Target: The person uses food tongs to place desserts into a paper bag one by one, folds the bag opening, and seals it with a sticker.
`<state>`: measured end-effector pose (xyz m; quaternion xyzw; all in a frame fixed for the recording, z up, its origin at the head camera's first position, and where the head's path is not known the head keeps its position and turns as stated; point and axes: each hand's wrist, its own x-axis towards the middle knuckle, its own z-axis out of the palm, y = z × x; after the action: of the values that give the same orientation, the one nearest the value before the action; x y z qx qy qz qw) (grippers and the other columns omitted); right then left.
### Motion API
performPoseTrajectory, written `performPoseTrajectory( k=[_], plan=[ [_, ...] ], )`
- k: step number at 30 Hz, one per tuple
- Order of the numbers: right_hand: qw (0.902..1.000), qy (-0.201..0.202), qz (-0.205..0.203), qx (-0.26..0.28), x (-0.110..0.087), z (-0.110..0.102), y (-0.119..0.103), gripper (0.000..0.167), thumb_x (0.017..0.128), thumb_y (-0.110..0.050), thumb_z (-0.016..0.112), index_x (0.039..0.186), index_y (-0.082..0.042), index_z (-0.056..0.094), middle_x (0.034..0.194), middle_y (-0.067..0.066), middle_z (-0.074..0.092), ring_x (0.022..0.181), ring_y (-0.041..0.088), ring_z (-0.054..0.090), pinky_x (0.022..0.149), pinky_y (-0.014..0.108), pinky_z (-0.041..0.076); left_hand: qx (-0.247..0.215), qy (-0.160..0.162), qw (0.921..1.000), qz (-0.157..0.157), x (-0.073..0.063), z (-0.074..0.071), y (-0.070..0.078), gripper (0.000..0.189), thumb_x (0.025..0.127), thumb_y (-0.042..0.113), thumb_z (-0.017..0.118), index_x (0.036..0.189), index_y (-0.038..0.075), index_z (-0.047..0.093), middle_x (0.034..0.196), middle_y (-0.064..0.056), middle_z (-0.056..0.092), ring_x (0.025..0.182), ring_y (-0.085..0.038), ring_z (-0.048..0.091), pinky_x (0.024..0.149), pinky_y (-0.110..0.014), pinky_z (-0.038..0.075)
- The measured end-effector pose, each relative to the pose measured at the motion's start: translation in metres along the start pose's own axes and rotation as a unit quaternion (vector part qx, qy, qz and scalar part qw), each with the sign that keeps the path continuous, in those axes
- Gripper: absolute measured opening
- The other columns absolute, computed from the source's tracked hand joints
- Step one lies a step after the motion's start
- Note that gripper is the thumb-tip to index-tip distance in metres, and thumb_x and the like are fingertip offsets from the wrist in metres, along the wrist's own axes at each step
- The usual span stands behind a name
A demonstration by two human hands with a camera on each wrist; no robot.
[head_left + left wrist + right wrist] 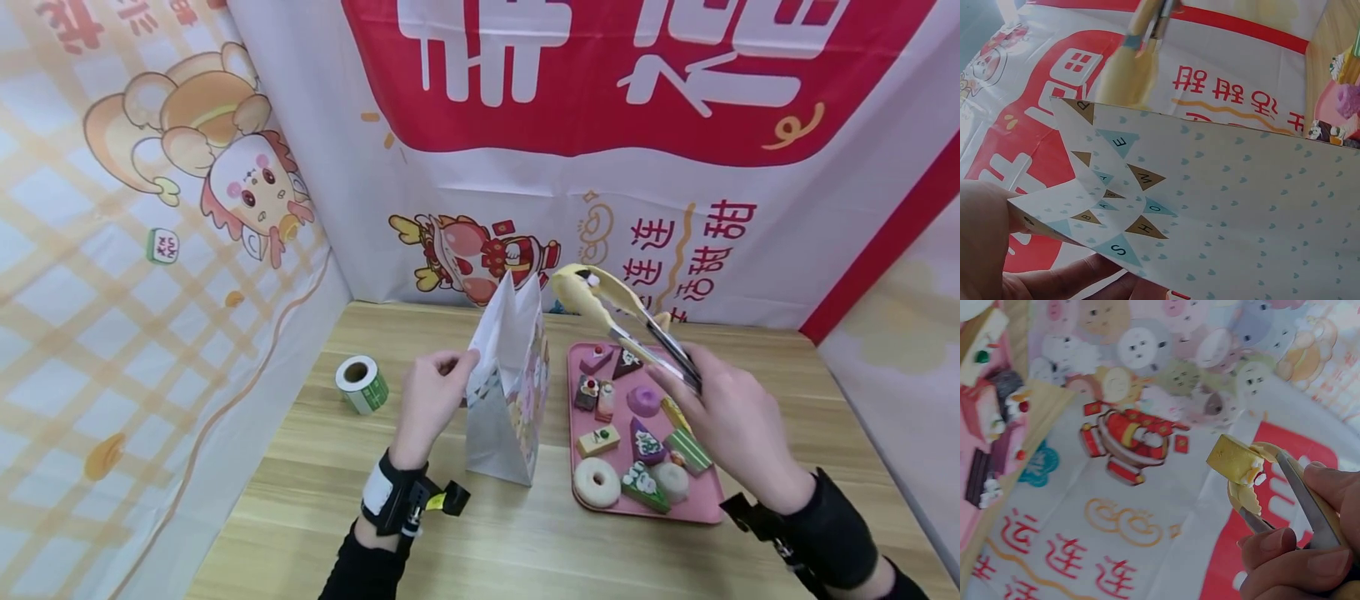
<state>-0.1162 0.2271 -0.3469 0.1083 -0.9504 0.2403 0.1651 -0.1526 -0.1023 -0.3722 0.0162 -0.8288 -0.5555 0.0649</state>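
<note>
My left hand [429,400] pinches the upper edge of a white paper bag [489,433], which stands upright on the table with its top open. In the left wrist view the bag's side shows hearts and small printed pennants. My right hand [738,417] grips kitchen tongs [663,346] with yellow tips, raised to the right of the bag's mouth. Between those tips, in the right wrist view, sits a small yellow toy cake [1232,459] with white and red topping. Below the right hand lies a pink tray [705,507] holding several toy cakes and a white donut [597,482].
A roll of green-and-white labels [363,386] stands on the wooden table [300,500], left of my left hand. Printed cloth walls [480,179] rise at the back and both sides of the table.
</note>
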Motion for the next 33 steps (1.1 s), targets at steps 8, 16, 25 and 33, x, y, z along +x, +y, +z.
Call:
performPoseTrajectory(
  k=[8,16,25,33],
  plan=[
    [0.9978,-0.005,-0.066,0.0,0.013,-0.011,-0.034,0.037,0.096,-0.04,0.064,0.112,-0.008,0.059,0.063,-0.003,0.042,0.053,0.013,0.041,0.045,0.029,0.03,-0.003,-0.001,1.0,0.004,-0.001,0.002,0.001,0.027,0.095,0.033,0.063,0.088,0.011,0.076,0.066,-0.006,0.059,0.061,-0.024,0.064,0.053,-0.033,0.054],
    [0.9953,-0.061,-0.072,-0.021,0.019,-0.018,-0.052,0.041,0.096,-0.048,0.059,0.109,-0.009,0.057,0.063,-0.004,0.046,0.054,0.012,0.045,0.044,0.03,0.033,-0.012,0.004,0.9999,0.002,-0.002,0.003,0.0,0.03,0.095,0.035,0.063,0.092,0.008,0.076,0.072,-0.005,0.064,0.059,-0.019,0.064,0.053,-0.032,0.054],
    [0.9888,-0.096,-0.091,-0.069,0.024,-0.022,-0.06,0.043,0.095,-0.051,0.058,0.099,-0.008,0.058,0.061,-0.004,0.043,0.051,0.013,0.044,0.042,0.029,0.032,-0.02,0.006,0.9996,-0.017,-0.002,0.002,0.0,0.03,0.096,0.035,0.062,0.095,0.008,0.076,0.076,-0.006,0.065,0.063,-0.021,0.064,0.056,-0.037,0.056],
    [0.9832,-0.114,-0.098,-0.104,0.03,-0.025,-0.068,0.045,0.093,-0.049,0.063,0.1,-0.005,0.059,0.06,-0.003,0.043,0.05,0.013,0.044,0.042,0.029,0.033,-0.02,0.008,0.9993,-0.031,-0.001,0.0,-0.002,0.033,0.096,0.036,0.062,0.099,0.006,0.075,0.083,-0.007,0.067,0.067,-0.021,0.064,0.057,-0.034,0.056]
  ],
)
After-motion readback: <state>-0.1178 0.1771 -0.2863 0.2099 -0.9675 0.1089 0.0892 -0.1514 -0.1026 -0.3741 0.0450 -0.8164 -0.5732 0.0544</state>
